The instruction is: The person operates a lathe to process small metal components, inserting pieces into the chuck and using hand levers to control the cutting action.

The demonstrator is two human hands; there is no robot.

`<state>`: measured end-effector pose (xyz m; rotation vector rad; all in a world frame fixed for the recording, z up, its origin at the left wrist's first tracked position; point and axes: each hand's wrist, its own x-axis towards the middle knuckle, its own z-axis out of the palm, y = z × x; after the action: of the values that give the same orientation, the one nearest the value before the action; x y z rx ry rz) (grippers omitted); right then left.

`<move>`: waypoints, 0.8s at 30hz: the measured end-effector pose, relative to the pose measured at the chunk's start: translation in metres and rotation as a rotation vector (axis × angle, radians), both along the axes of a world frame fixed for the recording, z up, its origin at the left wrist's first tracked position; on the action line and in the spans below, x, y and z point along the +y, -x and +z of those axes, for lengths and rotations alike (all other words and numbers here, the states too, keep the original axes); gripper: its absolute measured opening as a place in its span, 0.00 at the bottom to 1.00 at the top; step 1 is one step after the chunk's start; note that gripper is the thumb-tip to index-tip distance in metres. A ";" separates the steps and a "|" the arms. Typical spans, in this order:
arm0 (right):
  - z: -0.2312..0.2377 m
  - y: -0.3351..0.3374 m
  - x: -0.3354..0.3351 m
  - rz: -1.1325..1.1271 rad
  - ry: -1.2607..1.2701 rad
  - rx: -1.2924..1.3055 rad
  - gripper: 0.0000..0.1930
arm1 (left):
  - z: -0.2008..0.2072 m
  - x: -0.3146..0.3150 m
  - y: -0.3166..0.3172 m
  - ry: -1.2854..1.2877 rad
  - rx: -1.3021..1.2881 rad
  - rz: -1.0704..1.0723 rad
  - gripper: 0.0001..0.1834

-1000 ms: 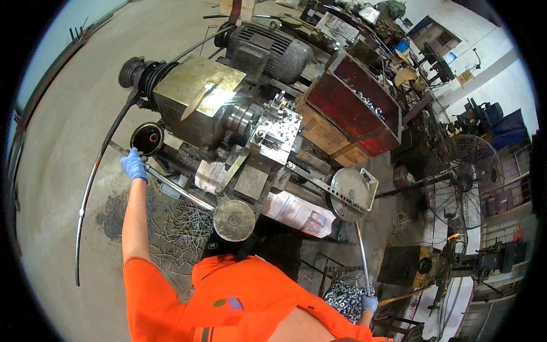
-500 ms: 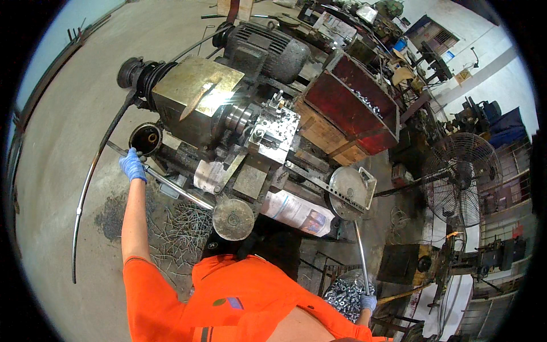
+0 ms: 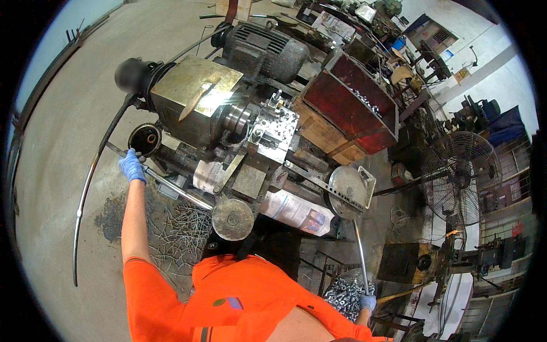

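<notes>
My left hand, in a blue glove, is closed around the outer end of a shiny metal lever. That lever runs to a round steel disc at the front of a lathe-like machine. A round dark pot lies just beyond this hand. Lower right, my gloved right hand grips the end of another metal lever, which joins a larger round plate. Between the levers sits the machine's chuck and a bright metal tool block; whether a workpiece is in the chuck I cannot tell.
A red bin with small metal parts rests on a wooden box behind the block. Many metal parts fill a container beside my right hand. Wire-like shavings cover the floor at left. A large fan stands at right.
Both hands stay on their levers in almost the same places. The whole view has shifted very slightly.
</notes>
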<state>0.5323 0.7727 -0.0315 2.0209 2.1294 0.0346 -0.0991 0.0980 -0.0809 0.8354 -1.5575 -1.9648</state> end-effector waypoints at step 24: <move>-0.021 -0.017 0.008 -0.059 -0.024 0.003 0.28 | 0.002 0.001 -0.001 -0.019 0.018 -0.014 0.08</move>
<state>0.5496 0.7805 -0.0523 2.0975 2.0795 0.0478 -0.0980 0.0994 -0.0787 0.8145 -1.5409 -1.9951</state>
